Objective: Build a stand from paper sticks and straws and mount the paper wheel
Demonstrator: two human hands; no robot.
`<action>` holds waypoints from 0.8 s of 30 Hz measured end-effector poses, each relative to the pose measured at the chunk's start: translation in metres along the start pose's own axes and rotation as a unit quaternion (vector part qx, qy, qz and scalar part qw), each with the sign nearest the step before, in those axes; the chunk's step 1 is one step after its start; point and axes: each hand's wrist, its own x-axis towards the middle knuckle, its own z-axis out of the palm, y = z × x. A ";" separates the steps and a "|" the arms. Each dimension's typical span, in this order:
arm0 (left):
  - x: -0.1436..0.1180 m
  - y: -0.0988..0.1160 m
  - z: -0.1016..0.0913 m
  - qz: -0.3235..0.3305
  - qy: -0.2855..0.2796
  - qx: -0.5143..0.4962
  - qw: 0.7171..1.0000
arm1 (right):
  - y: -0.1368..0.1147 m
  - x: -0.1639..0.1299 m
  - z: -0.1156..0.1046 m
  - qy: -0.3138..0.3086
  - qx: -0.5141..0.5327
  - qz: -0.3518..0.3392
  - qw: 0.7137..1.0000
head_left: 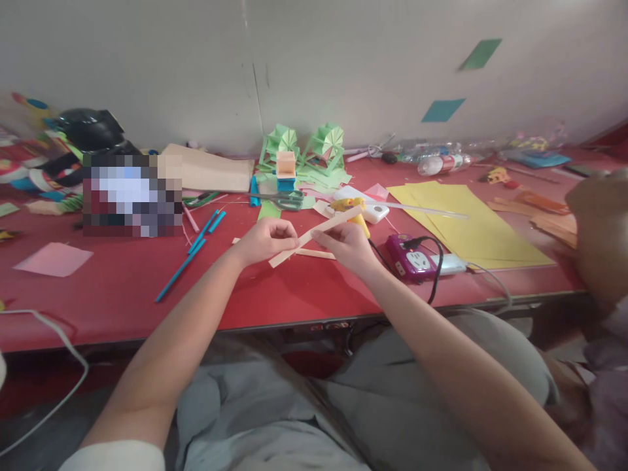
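Between my two hands a cream paper strip is held slantwise over the red table, its right end higher. My left hand pinches it near its lower left part, thumb and fingers pressed together. My right hand grips the same strip further right between thumb and fingers. Another pale paper strip lies on the table beneath. Just beyond my right hand is a yellow glue gun with a clear stick at its back. Scissors lie past my left hand, before a small blue and cream paper box.
Two green paper wheels stand by the wall. A purple power socket with a black cable is right of my hands, near yellow paper sheets. Blue paper sticks lie left. Another person's arm reaches in at far right.
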 end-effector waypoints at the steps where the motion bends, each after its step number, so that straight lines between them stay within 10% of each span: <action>1: 0.000 0.001 0.000 -0.001 -0.010 -0.003 1.000 | 0.000 0.000 0.000 -0.004 -0.006 -0.013 1.000; 10: 0.001 -0.005 0.005 -0.053 -0.061 -0.034 0.996 | -0.001 -0.004 0.003 -0.045 -0.070 -0.090 0.992; 24: 0.005 -0.009 0.014 -0.032 0.037 0.007 0.999 | 0.003 -0.012 0.008 -0.011 -0.297 -0.266 0.917</action>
